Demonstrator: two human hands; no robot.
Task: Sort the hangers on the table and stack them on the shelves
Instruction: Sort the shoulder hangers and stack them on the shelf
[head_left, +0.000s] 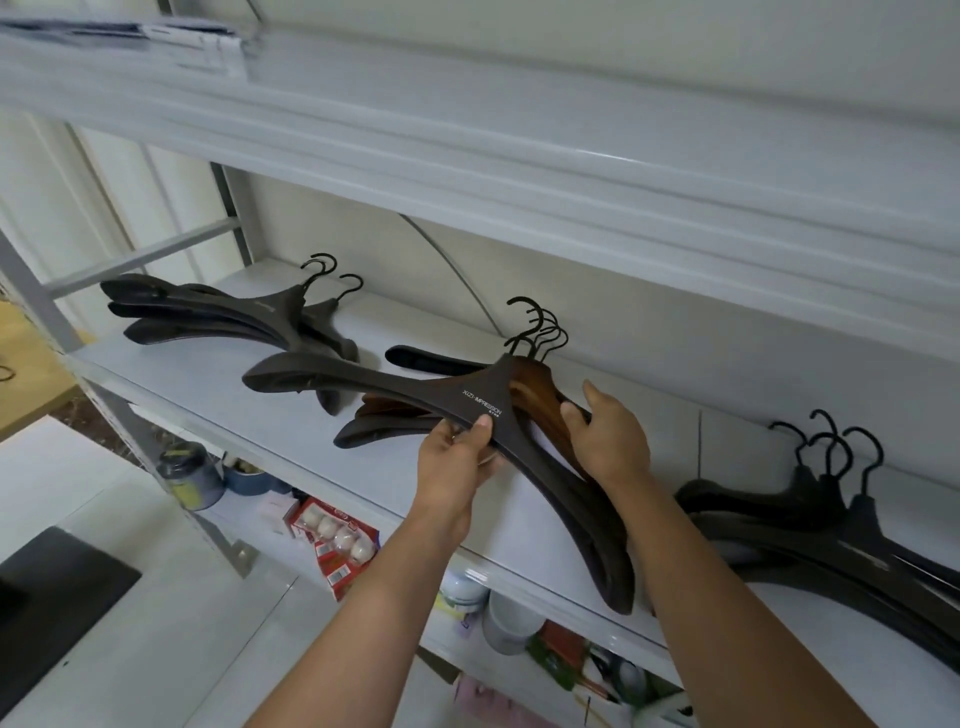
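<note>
Plain white wall (675, 312), grey metal shelving frame (28, 291)

A: How many piles of hangers?
B: Three: a left pile (218, 317), a middle pile (415, 389) and a right pile (810, 530).
A: Hooks in each?
B: Three on the left, four on the right. About four in the middle, but they're bunched, so I can't be sure.
A: Brown ones?
B: Only in the middle; the number is hidden.
A: Hands?
B: Two: left hand (457, 462), right hand (608, 441).
A: Shelves (208, 384)?
B: Three levels in view.

Red pack (337, 540), perhaps eggs, near a dark jar (189, 475), white bowl (511, 621).
</note>
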